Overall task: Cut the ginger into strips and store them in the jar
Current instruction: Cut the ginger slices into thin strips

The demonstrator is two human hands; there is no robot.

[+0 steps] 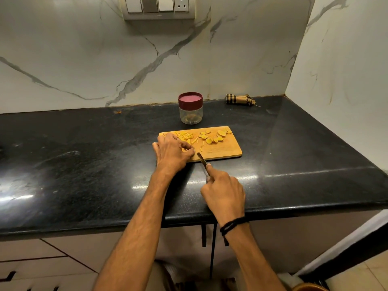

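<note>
From my remote seat I take the board (pixel 222 149) as my mark on the counter (pixel 84 154). The left hand (pixel 171 153) sits on the board's near left corner, fingers curled down and bunched over a small yellow ginger bit (pixel 184 149); I cannot tell whether they pinch it or only press it. The right hand (pixel 223 191), in front of the board's near edge, is wrapped tight round the handle of a knife (pixel 202 159), whose blade reaches onto that edge just beside the left fingertips. Cut strips (pixel 186 136) lie along the board's far left side, uncut slices (pixel 212 137) toward its far right. The jar (pixel 190 114) stands upright just behind the board's far edge, not touching it, its red lid (pixel 190 98) on. A rolled cloth (pixel 239 99) lies further behind the board, to the right of the jar
</note>
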